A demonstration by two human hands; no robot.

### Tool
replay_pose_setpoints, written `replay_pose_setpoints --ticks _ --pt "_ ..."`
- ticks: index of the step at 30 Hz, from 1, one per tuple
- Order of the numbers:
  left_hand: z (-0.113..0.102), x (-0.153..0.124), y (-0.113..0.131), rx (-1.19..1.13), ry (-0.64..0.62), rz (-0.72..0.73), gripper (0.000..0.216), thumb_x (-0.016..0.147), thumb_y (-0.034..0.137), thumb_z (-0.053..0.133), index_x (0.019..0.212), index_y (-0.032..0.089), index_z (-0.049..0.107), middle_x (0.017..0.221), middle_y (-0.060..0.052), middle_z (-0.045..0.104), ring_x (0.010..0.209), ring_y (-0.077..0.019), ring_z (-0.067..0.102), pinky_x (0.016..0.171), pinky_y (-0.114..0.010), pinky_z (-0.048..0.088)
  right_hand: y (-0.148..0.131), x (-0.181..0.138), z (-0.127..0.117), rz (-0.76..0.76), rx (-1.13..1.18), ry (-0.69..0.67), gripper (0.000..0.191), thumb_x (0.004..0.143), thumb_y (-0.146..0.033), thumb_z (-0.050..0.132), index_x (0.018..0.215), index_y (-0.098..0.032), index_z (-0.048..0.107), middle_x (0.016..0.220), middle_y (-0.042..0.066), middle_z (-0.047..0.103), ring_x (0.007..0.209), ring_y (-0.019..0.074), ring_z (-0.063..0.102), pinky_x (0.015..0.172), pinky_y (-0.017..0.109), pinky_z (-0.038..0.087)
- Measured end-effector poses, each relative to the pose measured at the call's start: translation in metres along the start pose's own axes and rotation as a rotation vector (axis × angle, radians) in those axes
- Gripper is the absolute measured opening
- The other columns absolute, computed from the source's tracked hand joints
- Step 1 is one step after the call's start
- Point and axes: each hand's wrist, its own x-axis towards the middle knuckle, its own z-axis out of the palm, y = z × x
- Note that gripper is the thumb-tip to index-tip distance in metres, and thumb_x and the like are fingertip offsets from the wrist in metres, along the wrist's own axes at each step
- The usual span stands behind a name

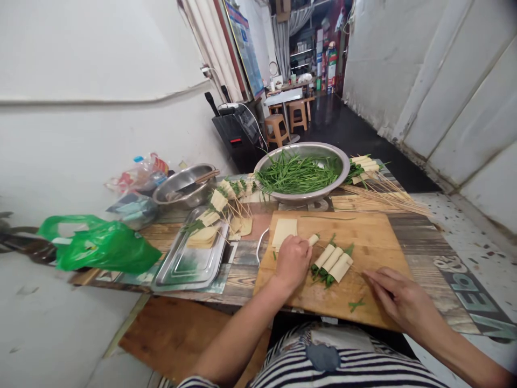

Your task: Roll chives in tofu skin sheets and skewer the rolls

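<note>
Tofu roll (313, 239) pinched at the fingertips of the left hand (291, 262), clamped, likely to keep the wrap from unrolling. Three finished rolls (332, 262) lie between both hands on the cutting board (375, 231). Right hand (398, 296) rests open, flat, holding nothing. Bowl of greens (301, 172) sits beyond the hands.

pale roll (313, 240) in fist, three rolls (332, 263) beside

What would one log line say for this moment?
left hand: gripping tofu-skin roll | right hand: flat on cutting board, empty | three rolls between hands
</note>
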Motion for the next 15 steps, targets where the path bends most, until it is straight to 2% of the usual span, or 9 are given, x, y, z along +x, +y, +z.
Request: replay_pose_setpoints --ticks 6,11,15 --pt "-0.005 0.003 0.0 0.006 -0.001 0.022 0.019 0.089 0.017 0.054 0.076 0.015 0.068 0.075 -0.007 0.065 0.076 -0.0197 0.056 0.072 -0.032 0.044 -0.011 0.009 -0.005 -0.027 -0.078 0.029 0.029 0.095 -0.025 0.04 0.092 -0.017 0.068 0.073 0.005 0.064 0.063 0.0151 0.063 0.056 0.025 0.049" --pt "-0.004 0.003 -0.003 -0.023 -0.005 0.046 0.021 0.091 0.019 0.052 0.076 0.016 0.067 0.077 -0.007 0.065 0.078 -0.0191 0.056 0.076 -0.032 0.044 -0.018 0.015 -0.011 -0.02 -0.167 -0.052 0.033 0.095 -0.026 0.037 0.093 -0.017 0.068 0.071 0.005 0.062 0.06 0.0153 0.06 0.053 0.026 0.045" --pt "-0.003 0.001 -0.005 -0.08 -0.013 0.031 0.02 0.091 0.018 0.052 0.079 0.016 0.067 0.078 -0.006 0.066 0.077 -0.0177 0.056 0.076 -0.03 0.044 -0.02 0.015 -0.007 0.01 -0.205 -0.103 0.032 0.096 -0.026 0.037 0.093 -0.017 0.068 0.072 0.004 0.06 0.06 0.0145 0.058 0.057 0.027 0.044"
